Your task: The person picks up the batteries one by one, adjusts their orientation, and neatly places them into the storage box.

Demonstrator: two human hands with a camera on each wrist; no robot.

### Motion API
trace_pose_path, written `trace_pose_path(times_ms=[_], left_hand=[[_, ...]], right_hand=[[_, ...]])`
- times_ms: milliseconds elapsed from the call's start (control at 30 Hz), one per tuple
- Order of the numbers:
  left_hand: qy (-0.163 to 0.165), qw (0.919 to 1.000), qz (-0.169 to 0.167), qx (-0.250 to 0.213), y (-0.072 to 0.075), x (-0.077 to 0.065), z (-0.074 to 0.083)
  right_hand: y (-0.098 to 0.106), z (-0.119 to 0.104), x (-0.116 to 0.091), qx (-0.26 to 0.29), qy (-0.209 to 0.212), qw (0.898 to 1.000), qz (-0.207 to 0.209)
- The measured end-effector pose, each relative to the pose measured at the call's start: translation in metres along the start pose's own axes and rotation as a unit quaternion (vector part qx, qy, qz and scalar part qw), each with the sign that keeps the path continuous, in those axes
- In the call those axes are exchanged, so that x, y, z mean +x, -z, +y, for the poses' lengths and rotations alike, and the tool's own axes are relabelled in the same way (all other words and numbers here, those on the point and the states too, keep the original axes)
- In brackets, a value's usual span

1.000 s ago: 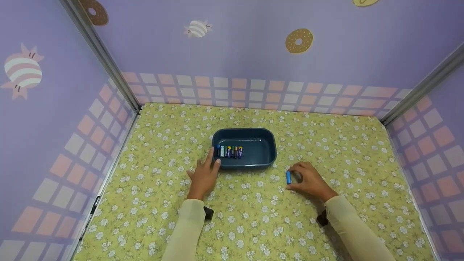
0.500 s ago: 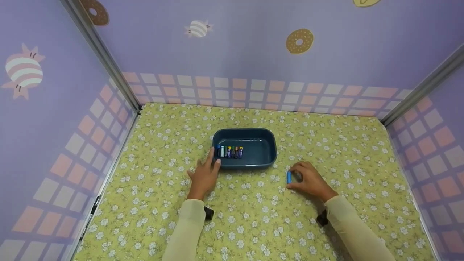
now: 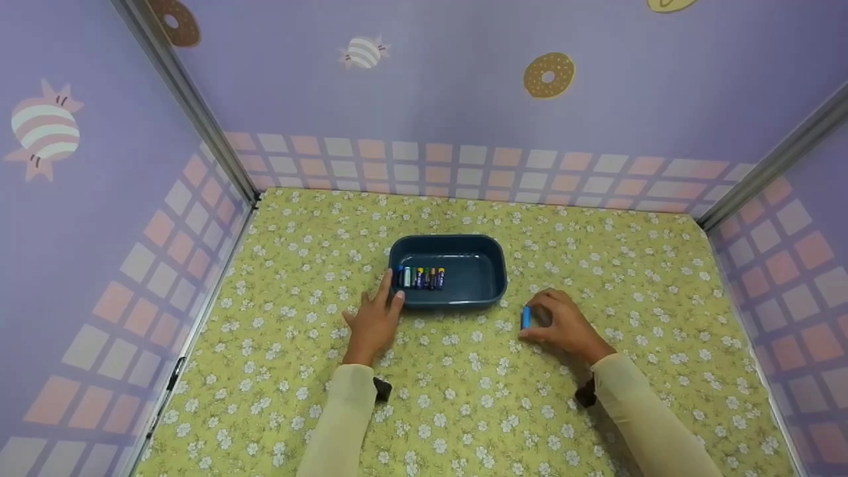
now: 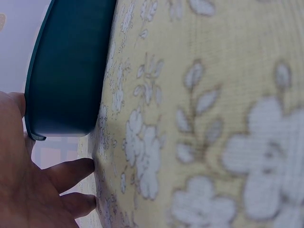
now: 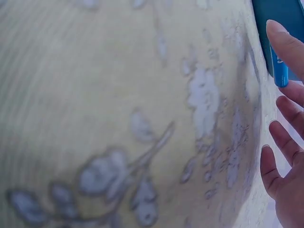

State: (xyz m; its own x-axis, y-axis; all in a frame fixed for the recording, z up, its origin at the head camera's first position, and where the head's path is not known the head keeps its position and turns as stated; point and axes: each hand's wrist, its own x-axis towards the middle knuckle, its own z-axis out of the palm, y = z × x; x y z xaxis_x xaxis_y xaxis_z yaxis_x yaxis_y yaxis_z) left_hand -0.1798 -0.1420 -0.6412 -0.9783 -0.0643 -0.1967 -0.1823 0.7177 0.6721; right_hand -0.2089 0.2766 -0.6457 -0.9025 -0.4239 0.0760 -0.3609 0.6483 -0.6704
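Observation:
A dark teal plastic bin (image 3: 474, 275) stands on the flowered cloth in the head view. Several batteries (image 3: 420, 278) lie side by side in its left half. My left hand (image 3: 373, 326) rests at the bin's front left corner, thumb and forefinger straight along the rim and the other fingers spread on the cloth. Right of the bin, my right hand (image 3: 563, 324) pinches a blue battery (image 3: 526, 317) by its two ends between thumb and forefinger. In the right wrist view, the blue battery (image 5: 279, 71) shows pale print, and the other fingers are loosely spread.
A yellow flowered cloth (image 3: 464, 411) covers the table. Purple patterned panels with metal corner posts (image 3: 215, 136) enclose the back and both sides. Dark wrist mounts (image 3: 382, 389) sit under both sleeves.
My right hand has shifted slightly away from me and to the left, carrying the blue battery. The left hand and the bin stay in place.

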Motion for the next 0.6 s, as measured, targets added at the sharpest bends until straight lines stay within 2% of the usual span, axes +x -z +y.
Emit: trace_pose_path(times_ms=[167,333,600], left_hand=[[-0.002,1.0000,0.000,-0.003,0.000,0.000,-0.001],[-0.006,1.0000,0.000,-0.004,0.000,-0.002,0.000],[-0.012,0.9999,0.006,-0.009,0.000,-0.001,-0.001]], right_hand=[[0.000,-0.005,0.007,0.003,0.000,1.000,0.011],[0.000,-0.017,0.018,0.008,0.001,0.999,0.048],[-0.001,-0.041,0.043,0.021,0.042,0.996,0.080]])
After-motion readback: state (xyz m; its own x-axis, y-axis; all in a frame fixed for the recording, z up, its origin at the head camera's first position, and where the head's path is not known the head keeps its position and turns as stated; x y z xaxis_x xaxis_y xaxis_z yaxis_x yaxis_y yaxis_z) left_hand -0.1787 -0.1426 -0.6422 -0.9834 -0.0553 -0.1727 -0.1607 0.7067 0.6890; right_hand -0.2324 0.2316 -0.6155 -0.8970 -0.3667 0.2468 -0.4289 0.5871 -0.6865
